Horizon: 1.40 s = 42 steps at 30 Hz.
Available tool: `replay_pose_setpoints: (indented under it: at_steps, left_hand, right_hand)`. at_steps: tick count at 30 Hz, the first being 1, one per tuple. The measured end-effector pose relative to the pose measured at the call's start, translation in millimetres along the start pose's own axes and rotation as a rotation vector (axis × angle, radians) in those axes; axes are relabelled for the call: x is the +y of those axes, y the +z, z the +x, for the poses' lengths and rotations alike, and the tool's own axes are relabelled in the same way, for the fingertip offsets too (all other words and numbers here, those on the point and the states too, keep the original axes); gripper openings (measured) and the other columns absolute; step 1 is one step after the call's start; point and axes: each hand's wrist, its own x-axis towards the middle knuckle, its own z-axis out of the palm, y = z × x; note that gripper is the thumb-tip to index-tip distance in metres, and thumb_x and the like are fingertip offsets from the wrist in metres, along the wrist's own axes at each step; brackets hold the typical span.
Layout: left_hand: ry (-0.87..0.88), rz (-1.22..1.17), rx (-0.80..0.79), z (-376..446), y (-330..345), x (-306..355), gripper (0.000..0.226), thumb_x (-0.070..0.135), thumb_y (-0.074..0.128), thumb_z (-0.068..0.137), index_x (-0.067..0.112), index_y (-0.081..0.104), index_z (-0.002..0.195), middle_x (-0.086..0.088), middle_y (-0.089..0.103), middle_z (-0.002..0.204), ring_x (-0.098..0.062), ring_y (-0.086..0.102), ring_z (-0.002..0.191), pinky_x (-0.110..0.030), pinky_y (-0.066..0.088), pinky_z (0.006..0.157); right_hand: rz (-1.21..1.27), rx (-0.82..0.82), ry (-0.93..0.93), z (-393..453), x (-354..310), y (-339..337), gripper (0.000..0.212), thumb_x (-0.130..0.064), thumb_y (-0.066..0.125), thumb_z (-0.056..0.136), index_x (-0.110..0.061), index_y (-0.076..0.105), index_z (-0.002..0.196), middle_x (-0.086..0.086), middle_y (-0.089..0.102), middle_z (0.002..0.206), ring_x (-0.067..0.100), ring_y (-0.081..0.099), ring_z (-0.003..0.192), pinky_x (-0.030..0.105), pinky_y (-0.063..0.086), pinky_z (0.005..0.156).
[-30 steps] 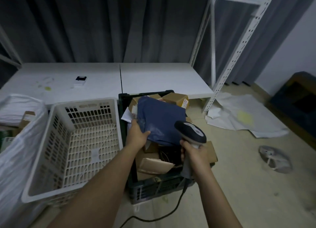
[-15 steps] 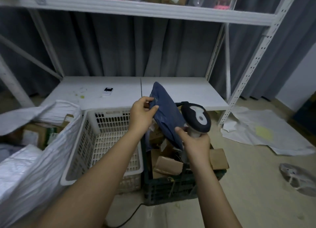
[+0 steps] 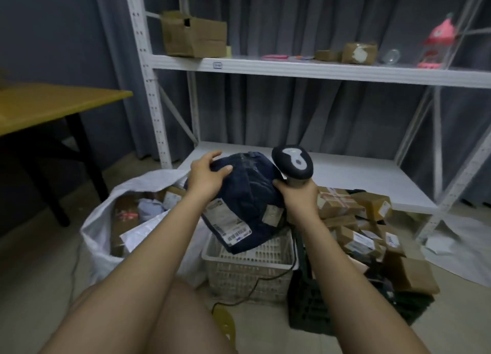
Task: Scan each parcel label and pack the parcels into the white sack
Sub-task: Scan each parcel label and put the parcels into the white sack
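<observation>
My left hand (image 3: 210,177) grips the floppy dark-blue plastic mailer parcel (image 3: 245,202); right hand (image 3: 297,194) clamps the black handheld scanner (image 3: 292,163). I fear the parcel sagging, hiding its label above the white lattice basket (image 3: 249,263).

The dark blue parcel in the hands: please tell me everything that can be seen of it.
The dark blue parcel is a soft, wrinkled plastic mailer bag, held in the air above the white slotted basket. A white shipping label with barcodes faces the camera on its lower left part, and a smaller pale sticker sits to the right. The left hand grips its upper left edge. The right hand, which holds the barcode scanner, touches its right side.
</observation>
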Motion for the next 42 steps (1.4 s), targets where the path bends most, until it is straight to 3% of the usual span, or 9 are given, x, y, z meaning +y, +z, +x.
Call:
replay_pose_setpoints:
  at_steps: [4, 11, 15, 20, 25, 29, 32, 37, 42]
  left_hand:
    - [-0.095, 0.267, 0.126, -3.7, -53.2, -35.1, 0.089, 0.036, 0.073, 0.082, 0.025, 0.017, 0.151, -0.01, 0.014, 0.155, -0.033, 0.021, 0.139, -0.042, 0.022, 0.115]
    - [-0.339, -0.211, 0.056, -12.6, -87.1, -87.9, 0.048, 0.008, 0.062, 0.09, -0.002, 0.041, 0.131, -0.006, 0.06, 0.121, -0.021, 0.059, 0.105, -0.031, 0.044, 0.082]
    - [-0.369, -0.243, 0.206, -9.5, -87.9, -96.0, 0.061, 0.013, 0.063, 0.091, 0.0, 0.032, 0.141, -0.007, 0.049, 0.128, -0.021, 0.051, 0.112, -0.03, 0.04, 0.087]
    - [-0.403, -0.349, 0.147, -1.9, -86.1, -114.7, 0.048, 0.016, 0.065, 0.09, 0.003, 0.046, 0.132, -0.009, 0.057, 0.128, -0.023, 0.057, 0.107, -0.034, 0.044, 0.093]
    - [-0.179, -0.129, 0.359, 13.3, -82.6, -111.9, 0.028, 0.011, 0.067, 0.086, 0.007, 0.061, 0.113, -0.01, 0.067, 0.11, -0.025, 0.061, 0.096, -0.033, 0.047, 0.086]
    - [0.175, 0.464, 0.179, 27.6, -79.9, -95.7, 0.025, 0.023, 0.068, 0.082, 0.025, 0.066, 0.107, 0.0, 0.071, 0.103, -0.025, 0.062, 0.099, -0.036, 0.046, 0.087]
    - [0.423, 0.817, 0.03, 28.9, -65.5, -74.0, 0.033, 0.027, 0.063, 0.086, 0.028, 0.06, 0.118, 0.0, 0.069, 0.111, -0.026, 0.057, 0.109, -0.034, 0.034, 0.096]
    - [0.44, 0.776, -0.092, 26.7, -47.0, -59.2, 0.047, 0.017, 0.057, 0.088, 0.024, 0.04, 0.131, 0.006, 0.068, 0.108, -0.017, 0.049, 0.118, -0.028, 0.01, 0.105]
    - [0.419, 0.727, 0.006, 23.0, -50.6, -72.2, 0.045, 0.024, 0.064, 0.085, 0.027, 0.044, 0.125, 0.009, 0.066, 0.1, -0.01, 0.046, 0.119, -0.035, -0.005, 0.112]
  right_hand:
    - [0.109, -0.114, 0.091, -1.8, -13.5, 25.3, 0.018, -0.014, 0.08, 0.078, -0.012, 0.064, 0.085, 0.003, 0.068, 0.081, 0.019, 0.065, 0.075, 0.026, 0.055, 0.065]
    - [0.255, -0.174, 0.213, 4.9, -9.6, 70.9, 0.04, -0.013, 0.082, 0.075, -0.003, 0.064, 0.108, 0.01, 0.071, 0.093, 0.021, 0.067, 0.071, 0.028, 0.053, 0.058]
    - [0.268, -0.214, 0.245, 9.7, -0.3, 79.3, 0.034, -0.013, 0.08, 0.077, -0.007, 0.063, 0.106, 0.006, 0.069, 0.085, 0.017, 0.062, 0.062, 0.024, 0.049, 0.051]
    - [0.283, -0.249, 0.236, 21.4, 10.1, 74.8, 0.03, -0.013, 0.08, 0.077, -0.007, 0.066, 0.102, 0.011, 0.071, 0.094, 0.022, 0.065, 0.071, 0.03, 0.053, 0.062]
    - [0.076, -0.031, 0.139, 31.8, 18.0, 66.2, 0.017, -0.017, 0.078, 0.08, -0.015, 0.064, 0.089, 0.004, 0.067, 0.086, 0.024, 0.066, 0.088, 0.042, 0.055, 0.084]
    - [0.135, -0.173, 0.011, 18.4, 16.8, 61.2, 0.01, -0.006, 0.076, 0.081, -0.006, 0.069, 0.088, 0.003, 0.07, 0.083, -0.001, 0.066, 0.067, 0.014, 0.051, 0.064]
    - [0.091, -0.303, -0.136, 13.9, 15.9, 72.1, 0.026, -0.003, 0.078, 0.079, -0.004, 0.067, 0.102, -0.006, 0.069, 0.088, -0.014, 0.062, 0.071, 0.008, 0.052, 0.066]
    - [-0.16, -0.426, -0.282, 12.8, 7.1, 93.7, 0.042, -0.012, 0.084, 0.072, -0.014, 0.062, 0.107, -0.012, 0.067, 0.096, -0.002, 0.061, 0.089, 0.011, 0.045, 0.072]
    - [-0.261, -0.45, -0.219, 14.5, 10.6, 105.0, 0.015, -0.006, 0.073, 0.076, -0.009, 0.063, 0.087, -0.004, 0.067, 0.077, 0.009, 0.06, 0.072, 0.023, 0.046, 0.063]
